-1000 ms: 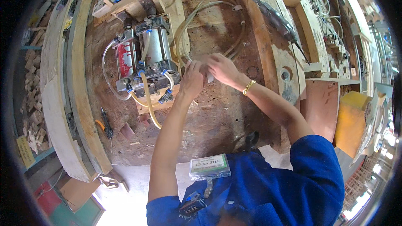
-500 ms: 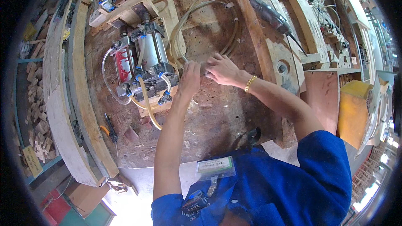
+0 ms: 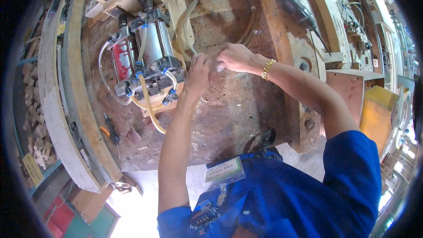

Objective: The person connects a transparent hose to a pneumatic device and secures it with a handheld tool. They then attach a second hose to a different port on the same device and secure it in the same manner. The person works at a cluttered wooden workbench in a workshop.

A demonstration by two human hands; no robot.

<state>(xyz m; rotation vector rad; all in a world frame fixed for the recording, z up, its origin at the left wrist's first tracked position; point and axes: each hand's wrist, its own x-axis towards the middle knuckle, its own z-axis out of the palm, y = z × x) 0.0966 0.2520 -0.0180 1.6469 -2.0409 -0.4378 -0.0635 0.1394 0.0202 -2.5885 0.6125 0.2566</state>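
Clear yellowish tubing (image 3: pixel 187 11) lies in a loose coil beyond my hands. Its near end runs down to the fingertips of my left hand (image 3: pixel 198 74), closed around it. Close by on the right, my right hand (image 3: pixel 239 58) is closed in a pinch, with a small whitish bit showing below its fingers; its kind is unclear. To the left of my hands stand two pneumatic cylinders, one silver (image 3: pixel 152 44) and one red and silver (image 3: pixel 123 59). Short tubes with blue fittings (image 3: pixel 166 71) connect to them.
Orange-handled pliers (image 3: pixel 112 135) and a small brown piece (image 3: pixel 133 135) lie on the worn wooden bench (image 3: pixel 211 128). A wooden beam (image 3: pixel 86 88) borders the left side. On the right, a dark power tool (image 3: pixel 286 2) rests on a wooden frame (image 3: pixel 275 22), near a yellow box (image 3: pixel 378 108).
My right hand has moved slightly away from my left, and a whitish bit now shows under its fingers. The whole view has shifted a little.
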